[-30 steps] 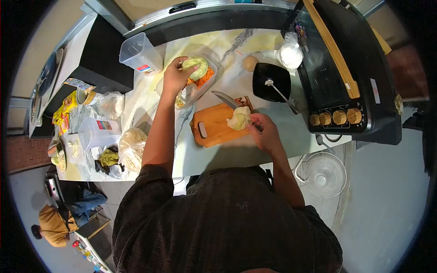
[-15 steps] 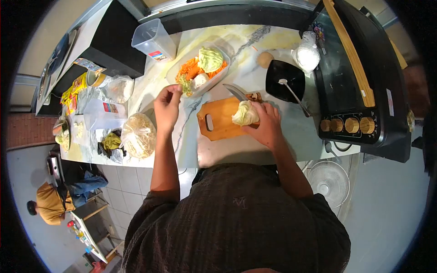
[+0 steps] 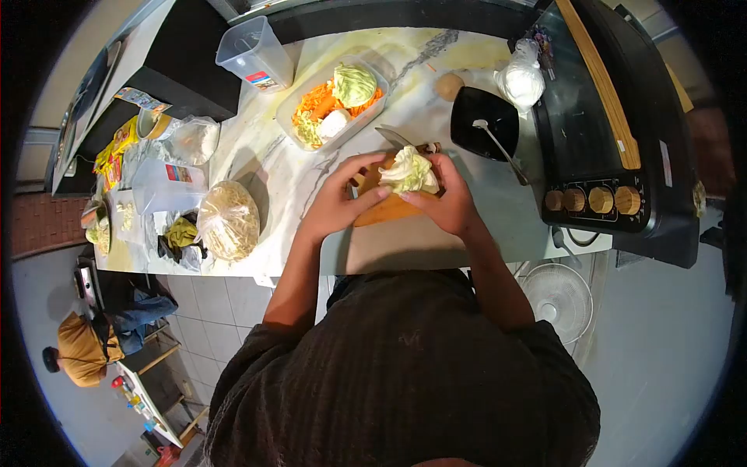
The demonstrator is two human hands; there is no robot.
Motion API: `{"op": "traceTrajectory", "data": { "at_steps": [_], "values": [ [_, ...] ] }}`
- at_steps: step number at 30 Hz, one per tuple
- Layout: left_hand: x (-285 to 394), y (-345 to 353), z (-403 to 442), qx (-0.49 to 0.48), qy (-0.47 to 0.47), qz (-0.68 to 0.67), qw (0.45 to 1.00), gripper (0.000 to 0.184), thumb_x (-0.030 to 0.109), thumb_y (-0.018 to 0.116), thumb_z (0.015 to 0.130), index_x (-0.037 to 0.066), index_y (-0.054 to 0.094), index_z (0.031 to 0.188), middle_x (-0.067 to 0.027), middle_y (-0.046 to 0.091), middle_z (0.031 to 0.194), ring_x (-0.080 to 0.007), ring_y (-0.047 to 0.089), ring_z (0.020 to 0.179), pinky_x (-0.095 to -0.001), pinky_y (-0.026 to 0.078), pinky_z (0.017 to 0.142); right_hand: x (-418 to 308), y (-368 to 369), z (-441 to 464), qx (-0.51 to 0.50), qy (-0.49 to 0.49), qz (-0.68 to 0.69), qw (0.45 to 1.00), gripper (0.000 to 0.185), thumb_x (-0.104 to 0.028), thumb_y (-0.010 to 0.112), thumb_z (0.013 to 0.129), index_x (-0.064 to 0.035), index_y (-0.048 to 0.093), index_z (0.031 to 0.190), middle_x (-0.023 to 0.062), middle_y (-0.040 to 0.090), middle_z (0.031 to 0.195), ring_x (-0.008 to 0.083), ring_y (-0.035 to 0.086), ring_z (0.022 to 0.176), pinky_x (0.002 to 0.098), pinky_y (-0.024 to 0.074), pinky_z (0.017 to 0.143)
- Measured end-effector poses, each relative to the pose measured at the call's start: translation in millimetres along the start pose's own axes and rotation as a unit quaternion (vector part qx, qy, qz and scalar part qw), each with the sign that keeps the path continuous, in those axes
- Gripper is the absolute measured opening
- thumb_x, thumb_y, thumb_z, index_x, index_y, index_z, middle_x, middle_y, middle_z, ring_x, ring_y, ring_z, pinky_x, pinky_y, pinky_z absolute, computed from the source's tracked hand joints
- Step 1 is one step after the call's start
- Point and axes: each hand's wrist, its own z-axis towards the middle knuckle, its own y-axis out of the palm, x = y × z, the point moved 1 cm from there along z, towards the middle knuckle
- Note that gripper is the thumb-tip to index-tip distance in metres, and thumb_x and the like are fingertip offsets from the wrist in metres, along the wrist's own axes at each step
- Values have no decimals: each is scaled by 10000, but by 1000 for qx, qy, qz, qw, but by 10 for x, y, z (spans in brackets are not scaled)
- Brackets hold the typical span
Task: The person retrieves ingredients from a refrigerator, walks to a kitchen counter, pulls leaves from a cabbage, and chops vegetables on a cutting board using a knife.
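The left hand point(image 3: 334, 201) and the right hand point(image 3: 454, 204) grasp the cabbage point(image 3: 410, 170) together, one from each side, with the thumbs at its near side; I suppose this is for keeping the loose leaves together and the round shape steady. The board point(image 3: 381, 215) lies under it, close to the front edge of the tabletop point(image 3: 506, 226), probably so that both hands can reach it without stretching. Whether the cabbage touches the board, I cannot tell. The knife point(image 3: 391, 136) lies at the far side of the board, its blade pointing to the far left corner of the tabletop, perhaps to be out of the way of the fingers; its handle is hidden. The cabbage is between the two hands, above the board. Beyond the left hand, toward the back edge, the tub point(image 3: 359, 124) holds orange shreds point(image 3: 315, 100) and a green piece point(image 3: 355, 84), seemingly kept apart from the board. Beyond the right hand, the bowl point(image 3: 475, 117) stands with a spoon point(image 3: 502, 148) leaning in it.
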Motion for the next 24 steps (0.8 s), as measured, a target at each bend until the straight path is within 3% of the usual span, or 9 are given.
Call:
{"op": "traceTrajectory", "data": {
  "at_steps": [3, 5, 7, 8, 10, 13, 16, 24],
  "values": [
    [-89, 83, 44, -60, -12, -20, 998, 379, 108, 747, 886, 78, 634, 1247, -6, 621, 1038, -105, 545, 925, -238, 446, 791, -5, 2, -20, -23, 29, 65, 997, 640, -157, 844, 775, -19, 460, 1268, 133, 591, 1185, 190, 578, 1103, 348, 485, 938],
    [-130, 151, 80, -59, -32, -159, 985, 325, 77, 720, 906, 55, 639, 1219, 5, 630, 991, -84, 558, 878, -236, 461, 775, -23, -2, -39, -24, 47, 68, 996, 653, -163, 840, 786, -18, 435, 1279, 128, 589, 1203, 179, 573, 1115, 348, 482, 951],
    [-119, 164, 87, -49, -56, -179, 981, 301, 68, 712, 912, 44, 644, 1204, 9, 642, 970, -75, 569, 857, -232, 471, 767, -99, -5, -44, -23, -59, 170, 983, 669, -137, 794, 836, -16, 388, 1353, 119, 584, 1232, 180, 578, 1121, 350, 481, 961],
    [-105, 162, 88, -38, -79, -199, 976, 278, 58, 704, 917, 33, 650, 1189, 13, 655, 950, -66, 580, 836, -228, 481, 759, -144, -36, -41, -22, -59, 172, 983, 669, -137, 794, 836, -16, 388, 1353, 119, 584, 1232, 180, 578, 1121, 350, 481, 961],
    [-79, 104, 77, -40, -89, -180, 979, 265, 62, 704, 918, 28, 655, 1177, 8, 668, 945, -62, 590, 832, -226, 489, 753, -193, -134, -24, 9, 74, 246, 967, 582, -93, 728, 893, 4, 424, 1380, 113, 594, 1239, 158, 595, 1082, 324, 489, 948],
    [-172, 35, 42, -35, -100, -172, 979, 244, 75, 708, 918, 22, 666, 1153, -1, 688, 949, -60, 603, 832, -228, 498, 761, -68, -226, 50, -51, 87, 187, 977, 472, -55, 683, 921, 15, 508, 1353, 106, 610, 1227, 145, 607, 1059, 303, 501, 923],
    [-211, -40, 4, -24, -106, -164, 980, 231, 96, 707, 925, 20, 665, 1139, -2, 689, 959, -63, 605, 852, -239, 501, 783, -89, -188, 57, -24, 80, 217, 973, 355, -45, 693, 911, 19, 600, 1248, 95, 640, 1176, 139, 624, 1021, 290, 511, 900],
    [-115, 112, -53, -16, -99, -185, 978, 199, 124, 659, 966, 34, 627, 1141, -12, 648, 1012, -73, 590, 988, -251, 487, 847, -95, -54, 58, 5, 59, 242, 968, 278, -24, 712, 886, -7, 628, 1151, 72, 662, 1079, 127, 625, 993, 278, 507, 882]
  ]
}}
